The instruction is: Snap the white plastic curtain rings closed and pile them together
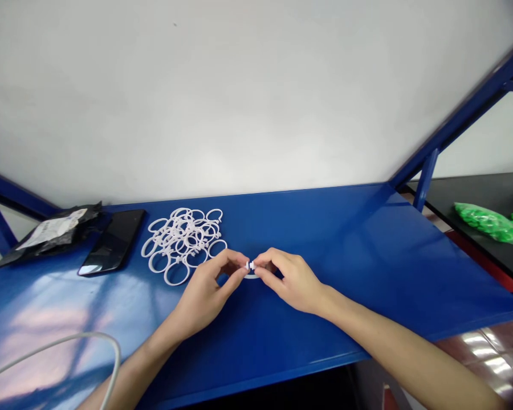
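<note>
At nine o'clock from my grip, a black packet (77, 230) lies on the blue worktop (325, 228), with a dark tablet (115, 239) just beside it. Nearer, towards ten, sits a heap of white rings (183, 233). At the dial's centre, my left hand (209, 293) pinches one end of a single white ring (251, 277), my right hand (294, 282) the other, both narrow. Towards three, a bag of green pieces (487, 221) rests on a black worktop (474, 187).
</note>
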Demonstrator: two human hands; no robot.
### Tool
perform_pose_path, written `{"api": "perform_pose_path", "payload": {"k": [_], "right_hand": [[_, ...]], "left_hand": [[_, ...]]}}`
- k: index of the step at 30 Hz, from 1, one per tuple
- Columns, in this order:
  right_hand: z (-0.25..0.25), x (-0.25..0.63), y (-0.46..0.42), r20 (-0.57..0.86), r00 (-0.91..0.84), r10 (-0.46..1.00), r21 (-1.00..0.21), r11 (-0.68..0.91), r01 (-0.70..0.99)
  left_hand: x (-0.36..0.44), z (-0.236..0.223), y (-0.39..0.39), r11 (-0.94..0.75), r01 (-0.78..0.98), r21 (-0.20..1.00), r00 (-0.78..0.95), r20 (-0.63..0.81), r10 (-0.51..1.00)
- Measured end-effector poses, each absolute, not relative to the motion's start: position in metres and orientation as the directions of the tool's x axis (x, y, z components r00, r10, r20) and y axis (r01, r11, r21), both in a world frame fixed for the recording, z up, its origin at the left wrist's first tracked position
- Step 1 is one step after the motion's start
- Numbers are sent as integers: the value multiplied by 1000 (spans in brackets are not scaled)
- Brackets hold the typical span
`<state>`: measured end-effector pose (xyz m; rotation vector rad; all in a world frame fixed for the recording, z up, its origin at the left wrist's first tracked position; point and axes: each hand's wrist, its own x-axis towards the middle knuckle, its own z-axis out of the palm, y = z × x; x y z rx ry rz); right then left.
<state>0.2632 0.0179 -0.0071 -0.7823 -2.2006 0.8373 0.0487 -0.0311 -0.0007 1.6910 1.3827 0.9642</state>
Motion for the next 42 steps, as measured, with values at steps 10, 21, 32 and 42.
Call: {"api": "perform_pose_path", "payload": {"k": [10, 21, 32, 42], "right_hand": [[-14, 261, 14, 334, -692, 640, -507, 741, 441], [-18, 263, 13, 276, -778, 564, -354, 812, 463], [-6, 275, 42, 187, -517, 835, -215, 549, 808], [15, 316, 82, 50, -65, 997, 13, 64, 998]], "left_hand": [[54, -19, -28, -395, 487, 779, 145, 374, 916], [60, -23, -34, -589, 516, 623, 265, 537, 801], [15, -13, -12, -346, 937, 54, 272, 508, 817], [24, -23, -13, -372, 904, 211, 278, 373, 885]]}}
